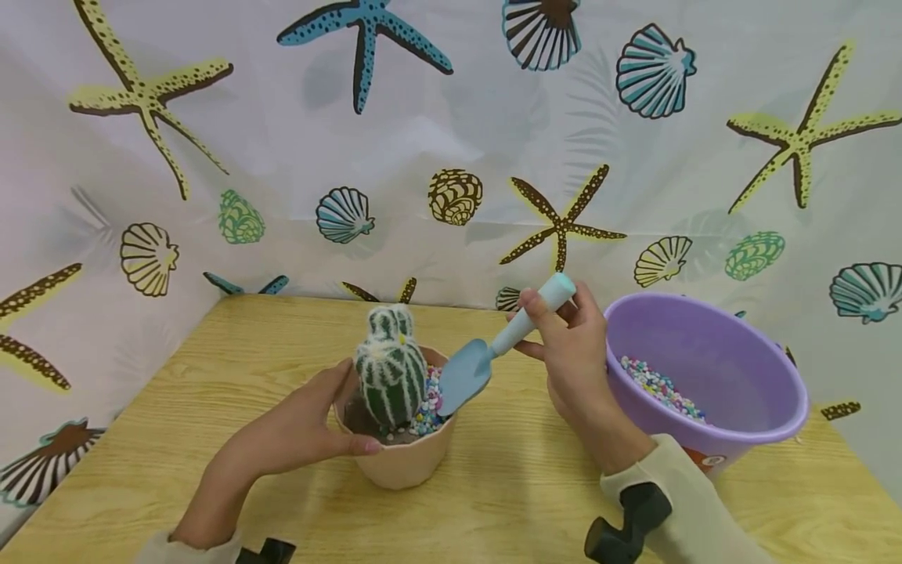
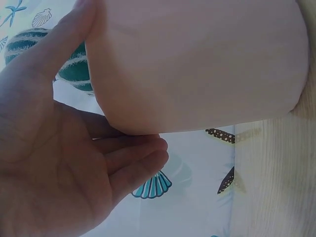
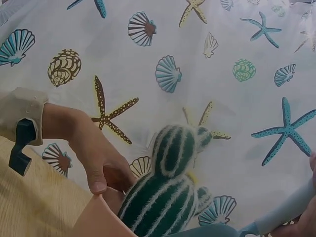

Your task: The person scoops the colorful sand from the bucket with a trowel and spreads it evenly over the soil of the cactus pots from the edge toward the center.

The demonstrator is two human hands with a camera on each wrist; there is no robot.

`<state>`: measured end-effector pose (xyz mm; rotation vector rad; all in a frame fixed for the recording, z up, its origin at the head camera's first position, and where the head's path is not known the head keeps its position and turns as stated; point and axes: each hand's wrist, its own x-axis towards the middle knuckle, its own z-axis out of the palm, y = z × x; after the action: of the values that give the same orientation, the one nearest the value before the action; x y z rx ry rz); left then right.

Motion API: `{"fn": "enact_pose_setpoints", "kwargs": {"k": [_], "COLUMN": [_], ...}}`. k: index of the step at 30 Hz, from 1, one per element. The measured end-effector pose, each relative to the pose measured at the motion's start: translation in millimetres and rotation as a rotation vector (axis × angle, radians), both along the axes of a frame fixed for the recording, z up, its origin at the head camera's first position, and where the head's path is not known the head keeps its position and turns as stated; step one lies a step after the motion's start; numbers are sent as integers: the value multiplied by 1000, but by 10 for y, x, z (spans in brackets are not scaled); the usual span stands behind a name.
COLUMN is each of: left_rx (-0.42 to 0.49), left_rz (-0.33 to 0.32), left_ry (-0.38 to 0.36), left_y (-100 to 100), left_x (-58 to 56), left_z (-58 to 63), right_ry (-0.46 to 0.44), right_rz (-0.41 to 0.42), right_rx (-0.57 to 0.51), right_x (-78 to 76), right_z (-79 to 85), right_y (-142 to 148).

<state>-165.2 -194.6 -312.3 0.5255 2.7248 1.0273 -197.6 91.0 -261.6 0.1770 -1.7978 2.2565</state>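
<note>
A green cactus [image 1: 393, 388] with white fuzzy ridges stands in a peach-coloured pot [image 1: 405, 466]. My left hand [image 1: 303, 427] grips the pot at its left side, the thumb on the near rim; in the left wrist view its fingers [image 2: 136, 153] lie along the pot's far side. A light blue hand trowel [image 1: 468, 374] is in my right hand [image 1: 574, 356], held by its handle with the blade slanting down over the pot's right rim. Multicoloured pebbles [image 1: 428, 411] lie in the pot to the right of the cactus, partly hidden by the blade.
To the right stands a purple tub [image 1: 705, 337] with more coloured pebbles [image 1: 658, 388] in its bottom, close beside my right wrist. Beneath everything is a wood-grain table [image 1: 289, 337]. A white cloth [image 1: 409, 149] printed with shells and starfish hangs behind it.
</note>
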Motion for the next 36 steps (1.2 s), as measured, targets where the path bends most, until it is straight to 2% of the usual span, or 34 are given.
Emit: {"fn": "enact_pose_setpoints", "kwargs": {"k": [6, 11, 20, 28, 36], "left_rx": [-15, -19, 14, 9, 22], "left_rz": [1, 2, -18, -28, -40], "left_ry": [-10, -18, 1, -19, 30], "left_y": [4, 18, 31, 20, 24], "left_x": [3, 4, 8, 7, -5], "left_z": [19, 21, 24, 25, 16], "right_ry": [22, 17, 8, 16, 36], "right_rz": [-11, 3, 1, -25, -48], "right_rx": [-20, -39, 2, 17, 25], "right_x": [-40, -57, -56, -49, -58], "right_z": [65, 23, -8, 13, 52], "right_y": [59, 8, -34, 35, 71]}}
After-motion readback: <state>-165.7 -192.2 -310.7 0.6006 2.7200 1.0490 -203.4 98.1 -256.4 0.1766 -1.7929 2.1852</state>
